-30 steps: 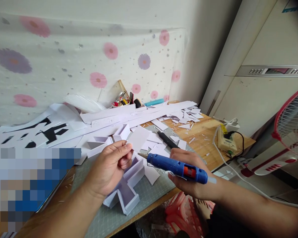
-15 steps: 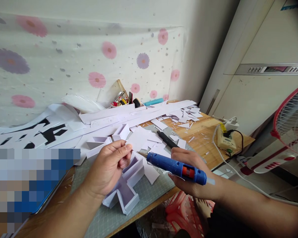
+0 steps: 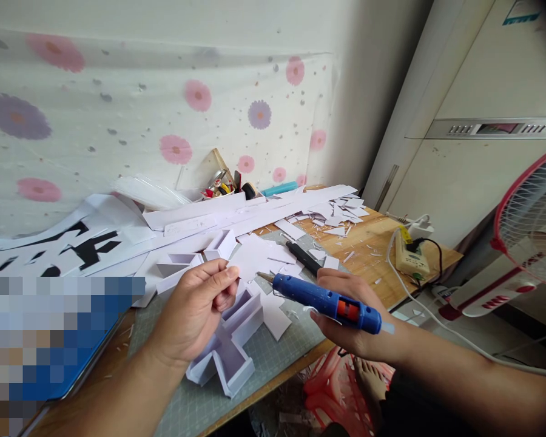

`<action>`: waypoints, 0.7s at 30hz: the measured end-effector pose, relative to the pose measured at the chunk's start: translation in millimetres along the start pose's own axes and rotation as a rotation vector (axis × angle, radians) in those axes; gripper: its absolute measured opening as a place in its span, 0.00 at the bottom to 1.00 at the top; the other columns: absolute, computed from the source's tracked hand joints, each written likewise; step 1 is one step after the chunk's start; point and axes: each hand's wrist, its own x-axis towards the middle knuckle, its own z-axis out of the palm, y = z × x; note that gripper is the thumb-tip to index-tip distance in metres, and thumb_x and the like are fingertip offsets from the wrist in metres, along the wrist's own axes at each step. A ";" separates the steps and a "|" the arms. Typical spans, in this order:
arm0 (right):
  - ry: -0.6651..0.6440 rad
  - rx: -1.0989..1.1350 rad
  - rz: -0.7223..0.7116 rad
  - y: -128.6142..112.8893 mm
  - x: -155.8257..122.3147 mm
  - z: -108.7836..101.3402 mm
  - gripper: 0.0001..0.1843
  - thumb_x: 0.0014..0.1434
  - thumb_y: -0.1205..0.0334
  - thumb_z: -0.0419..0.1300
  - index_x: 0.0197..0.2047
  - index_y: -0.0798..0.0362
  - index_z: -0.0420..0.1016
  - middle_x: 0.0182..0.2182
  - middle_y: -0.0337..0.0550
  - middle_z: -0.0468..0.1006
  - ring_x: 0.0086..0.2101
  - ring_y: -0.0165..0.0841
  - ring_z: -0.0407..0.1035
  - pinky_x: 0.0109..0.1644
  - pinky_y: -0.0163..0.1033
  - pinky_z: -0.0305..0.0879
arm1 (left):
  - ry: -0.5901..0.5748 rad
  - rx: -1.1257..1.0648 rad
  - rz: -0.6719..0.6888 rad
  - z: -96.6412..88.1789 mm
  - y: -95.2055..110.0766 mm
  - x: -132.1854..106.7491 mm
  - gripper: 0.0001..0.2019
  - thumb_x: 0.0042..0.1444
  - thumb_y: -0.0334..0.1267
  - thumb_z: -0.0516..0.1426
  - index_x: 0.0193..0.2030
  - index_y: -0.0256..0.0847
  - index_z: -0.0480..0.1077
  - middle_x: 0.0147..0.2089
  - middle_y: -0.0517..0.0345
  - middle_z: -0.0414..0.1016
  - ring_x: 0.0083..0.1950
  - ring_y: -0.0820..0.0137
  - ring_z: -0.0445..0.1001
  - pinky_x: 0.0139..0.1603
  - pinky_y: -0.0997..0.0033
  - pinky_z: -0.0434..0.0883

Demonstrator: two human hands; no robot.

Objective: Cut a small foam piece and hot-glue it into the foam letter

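Observation:
My right hand (image 3: 346, 303) is wrapped round a blue glue gun (image 3: 323, 301), whose metal nozzle points left. A clear glue stick (image 3: 387, 328) sticks out of its back end. My left hand (image 3: 212, 288) is pinched, thumb against forefinger, just left of the nozzle tip and apart from it. Whatever lies between those fingertips is too small to make out. Below and behind the left hand, a white open-topped letter-like form (image 3: 234, 364) with upright walls rests on the green cutting mat (image 3: 282, 358). Two smaller white walled forms lie behind it, one of them a box shape (image 3: 221, 244).
A black pen-like tool (image 3: 303, 258) lies among white offcuts (image 3: 337, 212). Long white strips (image 3: 255, 212) and black-and-white cut sheets (image 3: 91, 243) cover the table's back and left. A power strip (image 3: 412, 255) with cords sits at right, beside a red-rimmed fan (image 3: 528, 224).
The glue gun's nozzle has drawn slightly right and up, widening the gap to my left fingertips. My left hand stays pinched in nearly the same place, and the view has shifted a little.

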 end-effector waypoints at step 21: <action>0.149 -0.089 -0.058 5.2 0.5 -9.2 0.12 0.53 0.70 0.57 0.24 0.50 0.58 0.22 0.37 0.60 0.24 0.31 0.56 0.28 0.37 0.52 | -0.010 0.056 0.019 -1.4 -0.4 1.2 0.19 0.38 0.43 0.72 0.19 0.36 0.68 0.18 0.64 0.64 0.20 0.81 0.57 0.22 0.79 0.54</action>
